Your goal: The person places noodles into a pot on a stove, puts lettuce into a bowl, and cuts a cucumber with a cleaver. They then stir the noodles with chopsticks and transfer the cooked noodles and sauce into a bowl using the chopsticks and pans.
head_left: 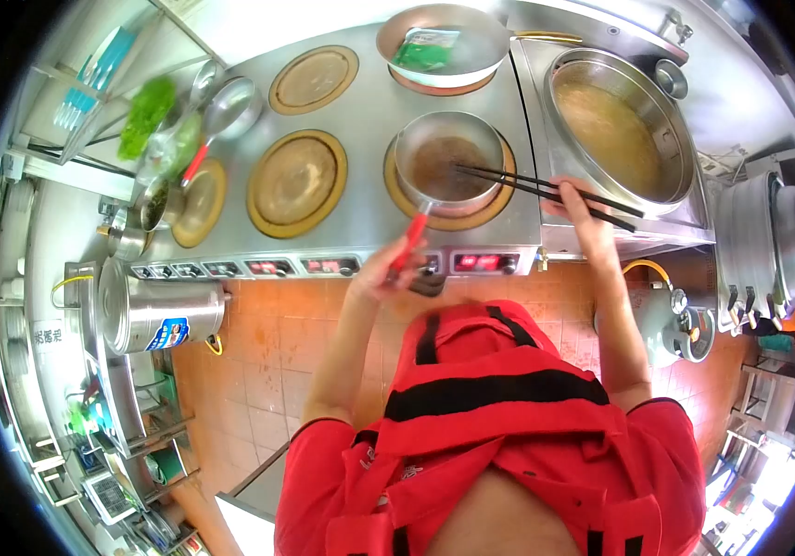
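My left hand (394, 267) is closed round the red handle of a small saucepan (414, 132), which rests on the front right burner plate (492, 215). Brown liquid (444, 162) covers the bottom of the pan. In my right hand (581, 215) is a pair of long black chopsticks (529, 183), held from the right side. Their tips reach over the pan's rim into the brown liquid; whether they grip anything there cannot be made out.
Behind the saucepan, a wide frying pan (481, 57) holds a green packet (427, 48). A large pot (689, 157) of yellowish broth stands at right. Burner plates (297, 183) lie to the left, beside ladles (228, 104) and leafy greens (149, 116). A gas cylinder (652, 324) stands below right.
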The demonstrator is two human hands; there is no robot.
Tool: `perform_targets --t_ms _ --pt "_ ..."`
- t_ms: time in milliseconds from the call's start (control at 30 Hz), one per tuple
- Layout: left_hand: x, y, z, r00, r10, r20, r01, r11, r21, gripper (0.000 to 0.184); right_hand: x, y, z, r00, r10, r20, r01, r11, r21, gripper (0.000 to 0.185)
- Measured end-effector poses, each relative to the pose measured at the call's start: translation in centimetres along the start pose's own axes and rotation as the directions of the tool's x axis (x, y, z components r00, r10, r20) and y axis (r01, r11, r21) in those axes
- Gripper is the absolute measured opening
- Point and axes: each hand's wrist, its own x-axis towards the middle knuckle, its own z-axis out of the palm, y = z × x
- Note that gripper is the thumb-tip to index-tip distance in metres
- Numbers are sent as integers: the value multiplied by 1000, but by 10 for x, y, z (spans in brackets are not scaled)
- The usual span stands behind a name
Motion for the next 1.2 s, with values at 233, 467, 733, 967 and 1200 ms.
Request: perform_targets --t_ms 233,467,733,967,1200 --pt "6 7 -1 997 -11 78 14 999 -46 37 -7 3 -5 998 64 -15 -64 998 -10 25" --pt "10 5 0 995 -32 90 39 996 -77 30 12 13 34 997 -71 -18 70 996 -52 23" --pt "10 -2 3 997 -23 74 31 994 -107 21 3 -14 30 988 -129 -86 110 973 -202 21" --pt "18 -1 0 991 -60 122 76 988 -131 17 -29 -46 14 997 -59 42 70 940 -334 19" --pt "15 -4 5 994 -29 103 44 988 -149 17 -27 -55 53 899 -327 290 434 749 -500 19"
